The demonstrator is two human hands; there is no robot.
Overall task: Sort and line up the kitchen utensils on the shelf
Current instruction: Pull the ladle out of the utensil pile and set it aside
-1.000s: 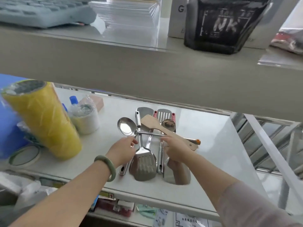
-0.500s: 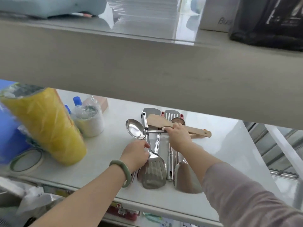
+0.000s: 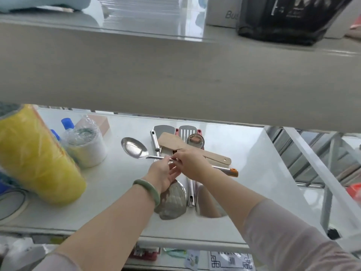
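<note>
Both hands meet over the utensil pile at mid-shelf (image 3: 244,145): the right hand (image 3: 192,163) and left hand (image 3: 163,173) pinch the steel ladle (image 3: 134,148), lying crosswise. A wooden spatula (image 3: 175,142) crosses the pile beneath. At nine o'clock stand a yellow roll (image 3: 37,157) and wrapped tape (image 3: 86,145).

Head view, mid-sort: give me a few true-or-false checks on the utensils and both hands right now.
1. The steel ladle lies crosswise over the other utensils, bowl toward the left. True.
2. Both the left hand and the right hand are at the ladle's handle. True.
3. The wooden spatula stands upright in a jar. False: it lies flat, angled across the pile.
4. The ladle's handle ends in an orange tip. True.
5. The yellow roll sits to the right of the utensils. False: it is on the left.
6. The green bangle is on the right wrist. False: left wrist.
</note>
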